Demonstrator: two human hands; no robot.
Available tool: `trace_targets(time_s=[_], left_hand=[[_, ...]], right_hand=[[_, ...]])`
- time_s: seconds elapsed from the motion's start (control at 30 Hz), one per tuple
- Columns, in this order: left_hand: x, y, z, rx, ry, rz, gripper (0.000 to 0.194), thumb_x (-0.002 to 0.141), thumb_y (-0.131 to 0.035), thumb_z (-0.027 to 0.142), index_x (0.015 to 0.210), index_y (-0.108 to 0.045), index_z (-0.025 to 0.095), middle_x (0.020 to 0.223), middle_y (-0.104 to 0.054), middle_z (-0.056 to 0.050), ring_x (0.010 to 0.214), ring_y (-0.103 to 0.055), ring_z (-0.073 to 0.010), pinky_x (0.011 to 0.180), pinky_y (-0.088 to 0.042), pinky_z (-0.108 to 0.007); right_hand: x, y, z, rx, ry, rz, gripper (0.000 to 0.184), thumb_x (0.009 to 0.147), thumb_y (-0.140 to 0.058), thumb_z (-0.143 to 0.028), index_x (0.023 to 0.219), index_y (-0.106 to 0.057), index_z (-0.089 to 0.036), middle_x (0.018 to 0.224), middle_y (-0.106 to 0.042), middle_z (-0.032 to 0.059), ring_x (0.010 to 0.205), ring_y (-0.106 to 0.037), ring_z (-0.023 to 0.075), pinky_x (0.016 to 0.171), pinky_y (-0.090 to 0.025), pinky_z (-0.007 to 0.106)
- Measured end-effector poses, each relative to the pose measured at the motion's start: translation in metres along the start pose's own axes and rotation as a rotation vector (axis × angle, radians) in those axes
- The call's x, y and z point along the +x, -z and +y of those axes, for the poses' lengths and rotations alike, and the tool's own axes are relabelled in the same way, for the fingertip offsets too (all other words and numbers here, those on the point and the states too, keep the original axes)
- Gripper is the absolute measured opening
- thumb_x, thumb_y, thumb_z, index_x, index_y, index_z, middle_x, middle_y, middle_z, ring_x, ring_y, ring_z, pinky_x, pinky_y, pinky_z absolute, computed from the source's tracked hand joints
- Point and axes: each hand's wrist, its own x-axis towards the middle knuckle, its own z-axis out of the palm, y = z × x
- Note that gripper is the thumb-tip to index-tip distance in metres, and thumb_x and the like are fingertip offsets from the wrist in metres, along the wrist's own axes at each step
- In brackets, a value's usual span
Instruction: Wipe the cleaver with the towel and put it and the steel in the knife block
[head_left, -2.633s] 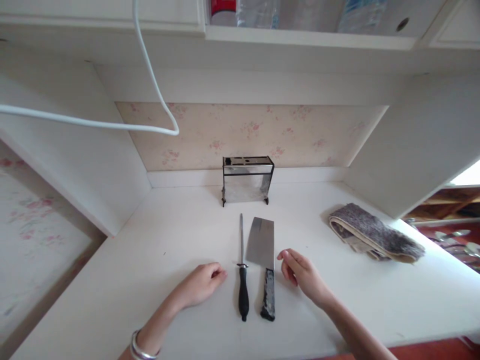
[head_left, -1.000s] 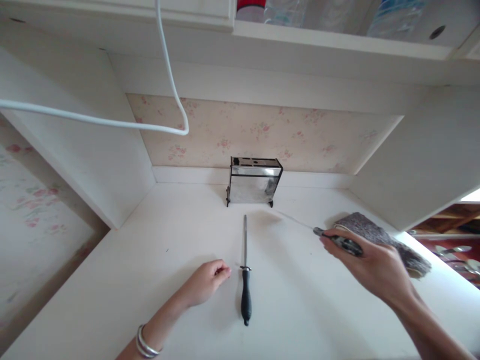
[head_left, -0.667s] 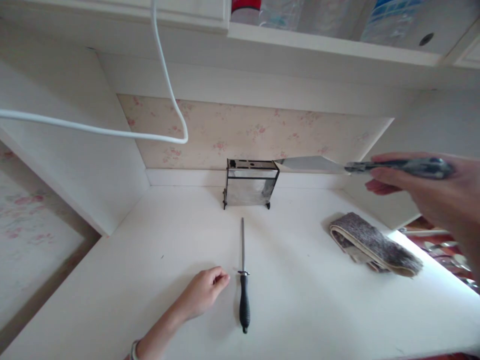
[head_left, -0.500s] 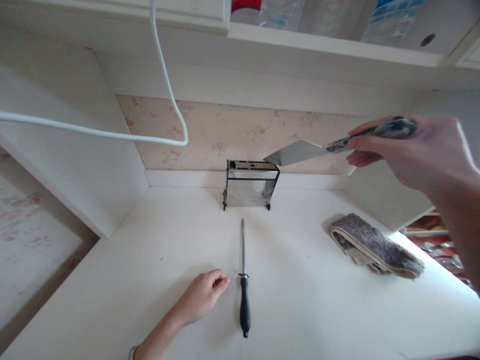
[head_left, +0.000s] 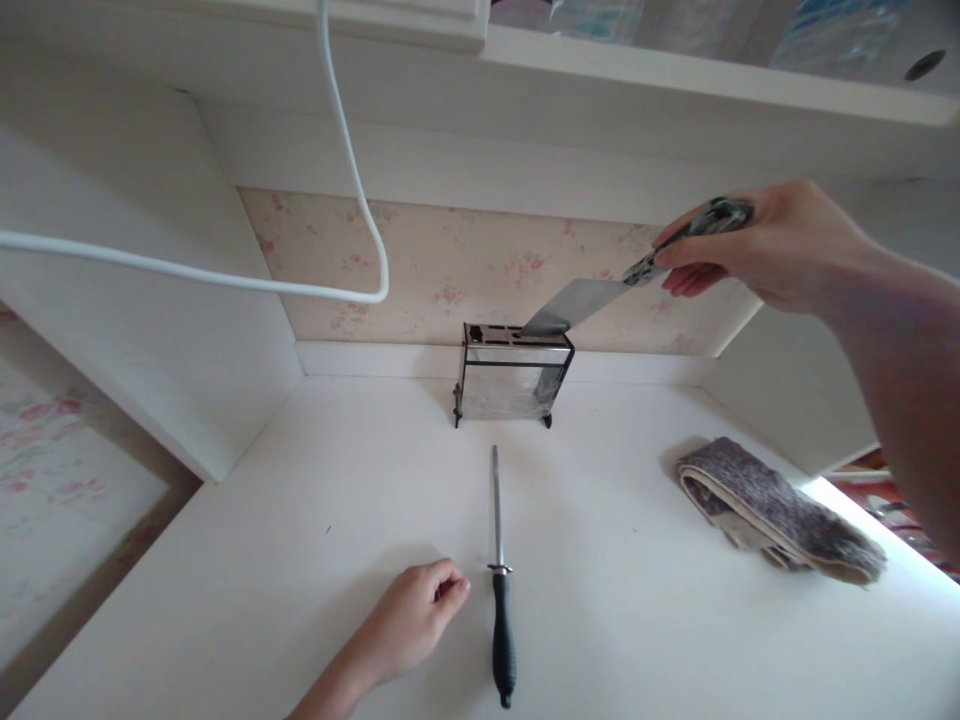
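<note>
R hand [head_left: 780, 245]: raised above the counter, clenched on the cleaver [head_left: 577, 303] handle from above – handle gripped in the fist, blade pointed down-left so the tip can be steered.
Cleaver: held in the air, tilted, blade tip touching or just over the top of the knife block [head_left: 514, 373], at its R end; whether the tip is in a slot cannot be told. Blade is seen nearly flat-on, broad face toward the cam.
Knife block: metal-sided, upright at the back of the counter [head_left: 315, 500], against the floral backsplash; slots are seen in its top, facing up, w/ nothing else standing in it.
L hand [head_left: 412, 625]: laid on the counter near the front edge, fingers loosely curled, nothing grasped – resting, just L of the steel's handle, not touching it as far as can be seen.
Steel [head_left: 499, 570]: honing rod laid flat on the counter, black handle toward the person, rod pointed at the block – lined up w/ it, well apart from it.
Cloth [head_left: 776, 510]: grey, folded, laid at the R of the counter below the R arm, apart from both hands.
Cable [head_left: 330, 150]: white, hung in a loop from above at the L; clear of the block and hands.
Shelf above: bottles are partly seen, cut off by the frame edge.
</note>
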Motion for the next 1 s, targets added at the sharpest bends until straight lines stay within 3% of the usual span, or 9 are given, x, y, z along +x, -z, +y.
trace_targets(time_s=[0.23, 0.53, 0.7, 0.83, 1.0], left_hand=[[-0.001, 0.001, 0.001, 0.012, -0.006, -0.014, 0.037, 0.091, -0.037, 0.049, 0.075, -0.056, 0.020, 0.067, -0.055, 0.001, 0.064, -0.049, -0.0141, 0.059, -0.031, -0.025], [-0.004, 0.003, 0.003, 0.024, -0.021, -0.019, 0.037, 0.091, -0.037, 0.049, 0.078, -0.058, 0.021, 0.071, -0.059, -0.001, 0.067, -0.052, -0.0156, 0.060, -0.033, -0.025], [-0.003, 0.001, 0.001, 0.019, -0.022, -0.008, 0.036, 0.091, -0.037, 0.048, 0.076, -0.056, 0.021, 0.068, -0.056, 0.001, 0.064, -0.049, -0.0144, 0.059, -0.032, -0.025], [-0.004, 0.001, 0.002, 0.007, -0.017, -0.009, 0.036, 0.091, -0.037, 0.048, 0.077, -0.057, 0.021, 0.069, -0.057, 0.000, 0.065, -0.049, -0.0146, 0.059, -0.032, -0.025], [-0.004, 0.001, 0.001, 0.001, -0.015, -0.004, 0.036, 0.091, -0.038, 0.047, 0.076, -0.057, 0.021, 0.068, -0.056, 0.001, 0.064, -0.049, -0.0143, 0.059, -0.032, -0.025]], right_hand=[[-0.001, -0.003, -0.003, -0.050, -0.036, 0.010, 0.052, 0.071, -0.072, -0.037, 0.111, -0.065, -0.006, 0.079, -0.070, 0.0109, 0.063, -0.065, 0.0100, 0.067, -0.051, 0.027], [0.006, -0.010, -0.018, -0.086, -0.039, -0.044, 0.055, 0.072, -0.069, -0.038, 0.111, -0.062, 0.000, 0.084, -0.070, 0.0134, 0.061, -0.063, 0.0050, 0.065, -0.049, 0.022], [0.027, -0.023, -0.028, -0.111, -0.029, 0.022, 0.060, 0.071, -0.066, -0.043, 0.101, -0.061, 0.009, 0.086, -0.069, 0.0166, 0.066, -0.063, 0.0081, 0.063, -0.045, 0.023], [0.049, -0.037, -0.022, -0.147, -0.037, 0.097, 0.061, 0.074, -0.060, -0.049, 0.090, -0.060, 0.010, 0.087, -0.067, 0.0196, 0.067, -0.063, 0.0079, 0.060, -0.042, 0.020], [0.056, -0.056, -0.006, -0.158, -0.075, 0.094, 0.055, 0.078, -0.057, -0.050, 0.082, -0.059, 0.005, 0.079, -0.066, 0.0140, 0.058, -0.055, 0.0016, 0.058, -0.038, 0.018]])
